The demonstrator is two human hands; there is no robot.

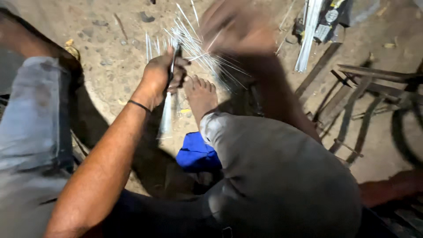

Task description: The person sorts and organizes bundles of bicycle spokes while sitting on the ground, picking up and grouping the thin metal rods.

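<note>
My left hand (pixel 162 72) is closed around a bundle of thin silvery rods (pixel 194 44) that fan out above it over the dirt ground; the bundle's lower end (pixel 166 117) hangs below my fist in a clear sleeve. My right hand (pixel 238 28) is blurred with motion just above the fanned rod tips, and I cannot tell whether it holds any. My bare foot (pixel 200 94) rests on the ground right beside the left hand. A thin dark band circles my left wrist.
A blue cloth (pixel 196 154) lies under my bent knee. More silvery rods (pixel 308 31) and small packets lie at the upper right. A metal frame (pixel 365 92) and a dark wheel (pixel 407 128) stand at the right. Stones dot the ground.
</note>
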